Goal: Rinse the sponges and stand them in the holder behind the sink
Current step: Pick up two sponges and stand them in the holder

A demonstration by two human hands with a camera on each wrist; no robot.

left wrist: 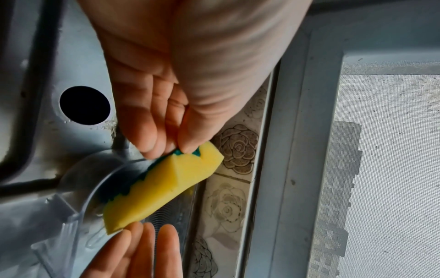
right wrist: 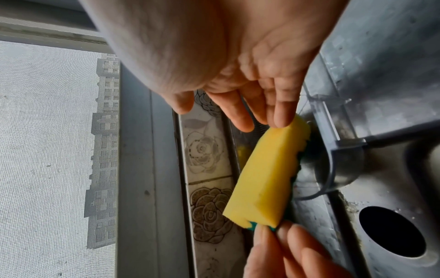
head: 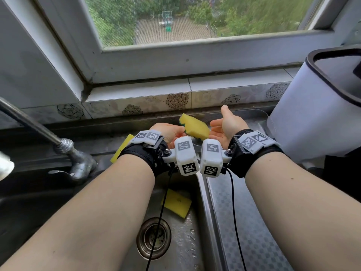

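My left hand (head: 176,132) pinches one corner of a yellow sponge (head: 194,126) with a green scouring side. It holds the sponge in the air above the back rim of the sink. In the left wrist view the thumb and fingers (left wrist: 147,135) nip the green edge of that sponge (left wrist: 161,188). My right hand (head: 220,130) is open, palm up, and its straight fingertips (right wrist: 281,116) touch the sponge's (right wrist: 264,178) other end. A clear plastic holder (left wrist: 78,216) (right wrist: 331,143) stands just beneath. A second sponge (head: 123,147) leans behind my left wrist. A third (head: 176,203) lies in the basin.
The tap (head: 58,145) reaches in from the left over the steel sink, whose drain (head: 154,237) is near me. A white bin (head: 312,114) stands at the right on the draining board (head: 244,222). The tiled sill and the window frame (head: 195,61) close off the back.
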